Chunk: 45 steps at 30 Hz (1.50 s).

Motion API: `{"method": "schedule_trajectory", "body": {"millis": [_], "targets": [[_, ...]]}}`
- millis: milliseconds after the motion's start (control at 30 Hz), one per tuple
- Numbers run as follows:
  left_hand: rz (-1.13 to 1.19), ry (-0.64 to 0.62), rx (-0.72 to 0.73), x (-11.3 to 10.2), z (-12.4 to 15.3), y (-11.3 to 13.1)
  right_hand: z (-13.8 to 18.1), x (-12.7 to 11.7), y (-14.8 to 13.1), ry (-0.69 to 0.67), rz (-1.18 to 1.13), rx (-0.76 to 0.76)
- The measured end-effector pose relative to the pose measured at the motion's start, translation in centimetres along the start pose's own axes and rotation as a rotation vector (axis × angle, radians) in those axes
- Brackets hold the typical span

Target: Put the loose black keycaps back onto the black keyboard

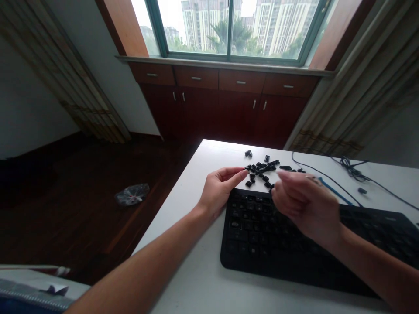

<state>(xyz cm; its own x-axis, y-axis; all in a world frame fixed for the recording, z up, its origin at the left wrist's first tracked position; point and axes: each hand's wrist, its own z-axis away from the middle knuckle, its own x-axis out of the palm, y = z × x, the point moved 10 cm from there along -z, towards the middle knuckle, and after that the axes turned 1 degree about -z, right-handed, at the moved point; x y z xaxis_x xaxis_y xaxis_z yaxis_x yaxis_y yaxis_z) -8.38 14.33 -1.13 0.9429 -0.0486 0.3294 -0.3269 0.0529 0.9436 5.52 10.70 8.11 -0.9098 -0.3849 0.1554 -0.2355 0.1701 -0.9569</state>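
A black keyboard (294, 257) lies on the white table, with several keys off at its upper left. My left hand (220, 188) rests by its top left corner, thumb and forefinger pinched on what looks like a small black keycap at the edge of a pile of loose keycaps (262, 168). Over the keyboard's upper middle, my right hand (304, 205) is closed and slightly blurred; what its fingers hold is hidden. A thin blue stick (335, 192) shows just behind that hand, and I cannot tell whether it is gripped or lying on the table.
A black cable (355, 172) lies coiled at the table's back right, near a lone keycap (362, 191). More keycaps sit towards the back edge. The white tabletop (176, 244) ends at the left above a dark floor, where a clear plastic bag (132, 195) lies.
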Motion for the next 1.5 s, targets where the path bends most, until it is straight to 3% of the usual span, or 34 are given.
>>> {"method": "schedule_trajectory", "body": {"millis": [167,300,467,633,767,833,933,1067,1200,1500], "targets": [[0.216,0.079,-0.020,-1.1,-0.6,-0.1,-1.4,1.7,0.0,0.023,-0.118,-0.177],[0.333,0.117,-0.038,-1.5,-0.8,0.0,-1.8,2.2,2.1,-0.004,0.046,-0.085],[0.365,0.049,-0.046,-0.8,-0.7,0.3,-1.4,2.0,1.0,0.009,0.009,-0.123],[0.354,0.040,-0.037,-0.6,-0.5,0.4,-1.2,2.9,2.0,-0.066,0.128,-0.103],[0.412,-0.036,-0.063,0.2,-0.4,0.7,-1.7,1.6,0.7,-0.020,0.109,-0.114],[0.455,-0.078,-0.093,0.8,-0.2,0.8,-2.0,0.1,-0.4,0.048,0.222,-0.133],[0.514,-0.147,-0.148,1.7,0.3,0.8,-2.0,-1.5,-1.9,0.123,0.568,-0.216],[0.517,-0.258,-0.192,3.2,1.1,0.7,-1.5,-0.7,-1.6,-0.013,0.833,-0.347],[0.472,-0.308,-0.209,3.9,1.5,0.4,-1.0,0.0,-1.2,-0.079,0.787,-0.415],[0.426,-0.239,-0.207,3.5,1.5,0.4,-0.8,-0.6,-2.1,-0.014,0.764,-0.440]]}}
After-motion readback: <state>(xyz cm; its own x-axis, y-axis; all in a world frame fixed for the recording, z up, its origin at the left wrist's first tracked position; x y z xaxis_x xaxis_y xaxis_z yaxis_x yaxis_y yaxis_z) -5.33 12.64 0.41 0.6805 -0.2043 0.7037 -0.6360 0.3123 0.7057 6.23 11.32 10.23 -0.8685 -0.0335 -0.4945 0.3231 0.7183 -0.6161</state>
